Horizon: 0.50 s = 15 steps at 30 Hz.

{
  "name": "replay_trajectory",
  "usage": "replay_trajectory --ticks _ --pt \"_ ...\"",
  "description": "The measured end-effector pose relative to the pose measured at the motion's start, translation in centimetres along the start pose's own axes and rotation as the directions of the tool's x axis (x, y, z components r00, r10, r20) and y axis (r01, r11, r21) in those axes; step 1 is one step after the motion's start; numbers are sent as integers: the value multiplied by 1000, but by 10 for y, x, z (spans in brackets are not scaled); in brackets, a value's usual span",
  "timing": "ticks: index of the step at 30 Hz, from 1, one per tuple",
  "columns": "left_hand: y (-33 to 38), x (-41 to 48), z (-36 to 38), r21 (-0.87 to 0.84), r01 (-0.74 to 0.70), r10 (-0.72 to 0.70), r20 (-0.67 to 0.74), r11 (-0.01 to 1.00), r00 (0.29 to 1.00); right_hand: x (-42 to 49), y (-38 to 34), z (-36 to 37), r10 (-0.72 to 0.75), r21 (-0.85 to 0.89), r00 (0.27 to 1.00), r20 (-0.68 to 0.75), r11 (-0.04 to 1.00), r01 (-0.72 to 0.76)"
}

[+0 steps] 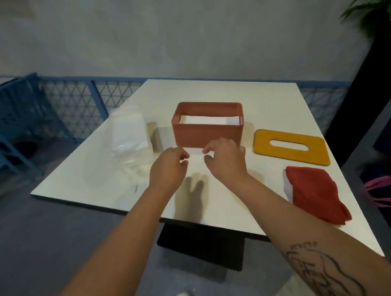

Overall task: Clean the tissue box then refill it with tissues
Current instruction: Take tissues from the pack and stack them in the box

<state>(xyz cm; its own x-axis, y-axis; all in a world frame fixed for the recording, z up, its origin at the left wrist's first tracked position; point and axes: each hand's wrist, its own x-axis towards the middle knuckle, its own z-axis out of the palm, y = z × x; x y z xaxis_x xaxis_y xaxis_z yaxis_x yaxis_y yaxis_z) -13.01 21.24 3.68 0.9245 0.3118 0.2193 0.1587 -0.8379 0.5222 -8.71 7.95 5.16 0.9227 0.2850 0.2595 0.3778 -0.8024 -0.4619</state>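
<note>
Biggest first: white table [268, 98], spread out under both hands. Next, a clear plastic pack of tissues [129, 132], lying out past the left hand [167, 167] on its outer side, near but not touching.

Then the terracotta tissue box [208, 132], upright just beyond the fingertips of both hands, pretty much centred between them. Open on top, with a white stack of tissues [207, 120] showing inside.

Red cloth [313, 191], bunched up, off to the outer side of the right hand [226, 156] and closer to the body, well apart from it. Yellow lid [293, 160] with an oval slot, flat on the table, also outward of the right hand, beside the box and touching neither box nor cloth.

As for the hands: both low in front of the box, fingers curled in, thumb and forefinger tips close together, the two hands facing each other across a small gap. Can't tell whether pinching anything there, white on white and blurry.

Smallest bit: a beige cardboard-looking piece [155, 137], between pack and box, beyond the left hand.
</note>
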Motion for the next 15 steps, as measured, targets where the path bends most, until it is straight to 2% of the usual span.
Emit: replay_trajectory --ticks 6,11,15 --pt "-37 -37 -6 47 106 -107 24 993 994 -23 -26 26 -53 47 993 110 998 48" --pt "-71 -48 -14 45 175 -173 -40 984 984 -27 -46 43 -88 33 980 180 996 83" --pt "-94 -46 -22 42 186 -182 -85 982 980 -16 -63 56 -94 38 980 176 995 89"
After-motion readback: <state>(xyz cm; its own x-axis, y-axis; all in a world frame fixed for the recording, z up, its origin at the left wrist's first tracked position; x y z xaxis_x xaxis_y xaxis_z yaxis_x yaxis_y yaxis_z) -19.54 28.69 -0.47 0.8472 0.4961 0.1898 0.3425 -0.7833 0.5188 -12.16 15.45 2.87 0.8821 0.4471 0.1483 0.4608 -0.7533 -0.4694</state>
